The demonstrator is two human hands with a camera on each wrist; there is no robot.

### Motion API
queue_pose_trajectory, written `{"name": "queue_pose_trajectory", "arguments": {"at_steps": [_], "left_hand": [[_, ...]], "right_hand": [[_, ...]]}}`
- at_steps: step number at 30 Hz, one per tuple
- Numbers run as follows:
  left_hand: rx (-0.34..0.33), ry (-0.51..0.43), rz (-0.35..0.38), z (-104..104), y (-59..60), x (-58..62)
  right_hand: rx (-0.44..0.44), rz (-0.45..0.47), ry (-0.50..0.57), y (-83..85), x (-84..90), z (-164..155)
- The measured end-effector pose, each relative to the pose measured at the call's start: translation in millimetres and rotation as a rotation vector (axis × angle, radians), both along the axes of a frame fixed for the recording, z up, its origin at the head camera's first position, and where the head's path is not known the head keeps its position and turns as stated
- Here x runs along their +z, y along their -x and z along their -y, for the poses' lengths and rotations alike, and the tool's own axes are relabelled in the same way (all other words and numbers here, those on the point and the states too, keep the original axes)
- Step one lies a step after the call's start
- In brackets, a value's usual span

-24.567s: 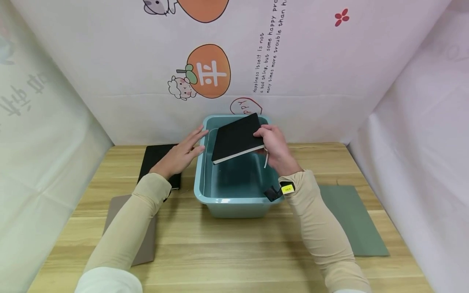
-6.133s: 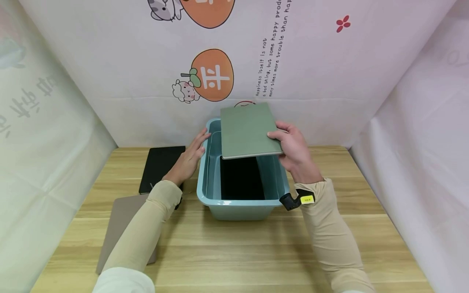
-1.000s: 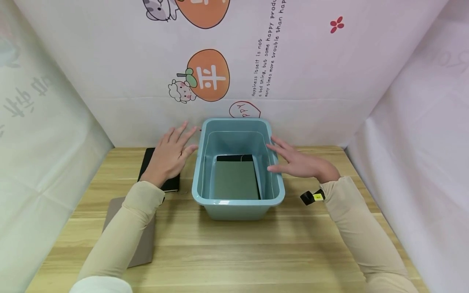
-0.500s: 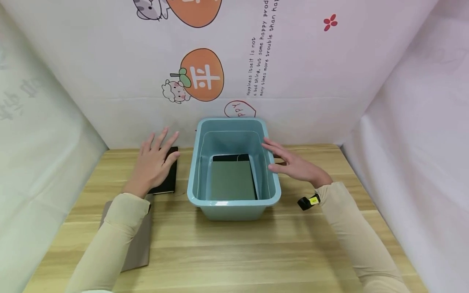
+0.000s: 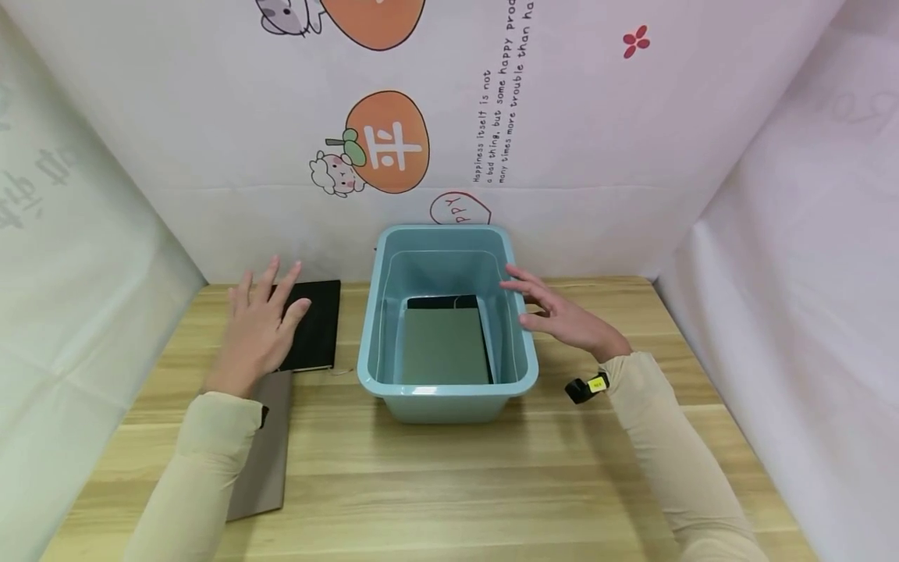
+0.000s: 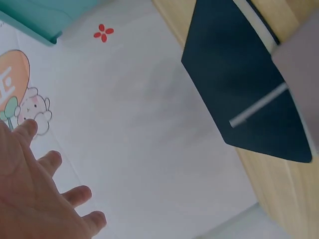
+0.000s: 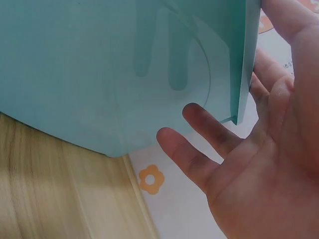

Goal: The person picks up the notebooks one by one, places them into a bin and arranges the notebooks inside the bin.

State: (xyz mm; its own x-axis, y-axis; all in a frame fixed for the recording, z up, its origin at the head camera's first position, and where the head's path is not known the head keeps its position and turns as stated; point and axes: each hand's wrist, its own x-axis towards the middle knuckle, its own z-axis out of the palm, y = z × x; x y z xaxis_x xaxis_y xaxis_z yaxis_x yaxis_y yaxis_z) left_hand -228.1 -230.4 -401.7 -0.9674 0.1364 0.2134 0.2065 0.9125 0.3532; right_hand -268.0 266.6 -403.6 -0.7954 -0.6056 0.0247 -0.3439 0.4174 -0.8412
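Note:
My left hand (image 5: pixel 256 332) hovers with spread fingers and nothing in it, nearest a black notebook (image 5: pixel 316 324) on the table's left side. In front of that lies a taupe notebook (image 5: pixel 263 460), partly covered by my left forearm in the head view. At the right rim of a light blue plastic bin (image 5: pixel 449 390), my right hand (image 5: pixel 572 320) has its fingers spread and loosely bent. In the right wrist view, some fingers (image 7: pixel 187 157) are outside the bin wall. A green notebook (image 5: pixel 445 347) lies flat inside the bin, over another black notebook (image 5: pixel 442 302).
The wooden table (image 5: pixel 435 492) meets a printed white cloth backdrop (image 5: pixel 576 156) right behind the bin. White cloth also closes off the left and right sides. A small black camera (image 5: pixel 586 388) hangs at my right wrist.
Over the last second my left hand has moved left, away from the bin. Earlier my right hand held the black notebook, later the green one, above the bin; both now lie inside.

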Motion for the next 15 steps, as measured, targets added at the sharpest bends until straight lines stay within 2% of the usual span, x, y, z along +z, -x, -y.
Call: {"name": "queue_pose_trajectory", "arguments": {"at_steps": [9,15], "left_hand": [[0.055,-0.015,0.048,17.7,-21.3,-7.4],[0.082,0.045,0.072,20.7,-32.9,-15.9]], "right_hand": [[0.007,-0.005,0.012,1.9,0.2,2.7],[0.007,-0.003,0.007,0.5,-1.7,1.0]]}}
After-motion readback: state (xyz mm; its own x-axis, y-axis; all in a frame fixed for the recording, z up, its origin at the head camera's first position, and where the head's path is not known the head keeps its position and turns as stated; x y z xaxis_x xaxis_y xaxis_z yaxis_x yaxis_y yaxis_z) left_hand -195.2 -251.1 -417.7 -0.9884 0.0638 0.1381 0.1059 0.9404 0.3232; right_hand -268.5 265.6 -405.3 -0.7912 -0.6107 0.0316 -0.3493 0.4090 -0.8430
